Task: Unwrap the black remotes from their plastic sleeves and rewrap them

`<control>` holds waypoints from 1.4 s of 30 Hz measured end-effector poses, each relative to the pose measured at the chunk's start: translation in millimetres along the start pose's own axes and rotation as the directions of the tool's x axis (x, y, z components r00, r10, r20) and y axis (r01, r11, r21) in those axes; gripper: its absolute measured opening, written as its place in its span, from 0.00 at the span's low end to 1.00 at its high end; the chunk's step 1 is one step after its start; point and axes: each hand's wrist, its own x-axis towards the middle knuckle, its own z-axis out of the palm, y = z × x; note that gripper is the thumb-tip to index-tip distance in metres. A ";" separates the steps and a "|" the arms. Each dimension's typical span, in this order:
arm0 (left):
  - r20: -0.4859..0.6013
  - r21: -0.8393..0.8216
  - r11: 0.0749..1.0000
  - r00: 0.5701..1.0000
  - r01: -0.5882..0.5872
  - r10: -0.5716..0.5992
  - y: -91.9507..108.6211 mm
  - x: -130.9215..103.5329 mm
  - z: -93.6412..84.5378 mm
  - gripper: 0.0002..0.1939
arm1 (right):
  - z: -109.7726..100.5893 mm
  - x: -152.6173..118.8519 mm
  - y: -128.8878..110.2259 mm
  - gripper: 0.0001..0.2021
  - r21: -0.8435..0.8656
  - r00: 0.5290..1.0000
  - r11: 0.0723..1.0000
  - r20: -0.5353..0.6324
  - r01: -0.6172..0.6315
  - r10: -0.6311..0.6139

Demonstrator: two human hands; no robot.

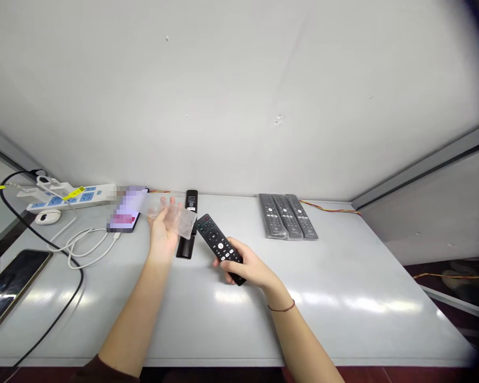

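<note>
My right hand (245,263) is wrapped round the lower end of a black remote control (215,239), its buttons facing up and its far end tilted to the left. A clear plastic sleeve (179,219) lies across my left hand (163,229), held by the thumb, with the fingers showing through the film. Behind the sleeve, a second remote control (191,200) lies face down, partly hidden. Just below it is a small black cover-like piece (186,247); whether the two touch is hidden. On the right, three remote controls in clear sleeves (288,217) lie side by side.
At the left stand a white power strip (99,194), a white earbud case-like object (48,217) and a lit phone (127,210) with a white cable (91,260). A dark phone (14,287) and a black cable (64,308) lie nearer. A wall (239,106) rises behind the table.
</note>
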 end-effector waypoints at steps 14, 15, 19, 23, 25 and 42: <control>0.113 0.216 0.976 0.993 0.003 -0.028 -13.4 -18.1 5.1 0.21 | 10.4 3.1 6.0 0.11 -0.120 0.999 0.992 0.012 -0.047 0.048; 0.132 0.252 0.968 0.991 0.004 -0.039 -16.6 -21.0 5.6 0.20 | 11.8 3.4 5.3 0.12 -0.113 0.998 0.992 -0.005 -0.056 0.056; 0.157 0.291 0.953 0.978 0.084 -0.134 -31.7 -31.1 5.3 0.13 | 17.9 6.6 6.1 0.17 -0.019 0.992 1.000 -0.130 0.005 -0.007; 0.114 0.309 0.924 0.956 0.226 -0.272 -48.3 -44.7 3.3 0.25 | 21.7 11.7 13.1 0.18 0.023 0.965 0.997 -0.254 0.074 -0.065; 0.085 0.336 0.894 0.935 0.297 -0.343 -56.0 -53.3 2.6 0.27 | 22.8 13.4 15.5 0.18 0.018 0.944 0.995 -0.317 0.097 -0.086; 0.035 0.416 0.868 0.949 0.271 -0.312 -32.7 -37.7 7.4 0.12 | 19.3 2.9 7.4 0.40 -0.007 0.987 0.995 0.123 0.103 -0.101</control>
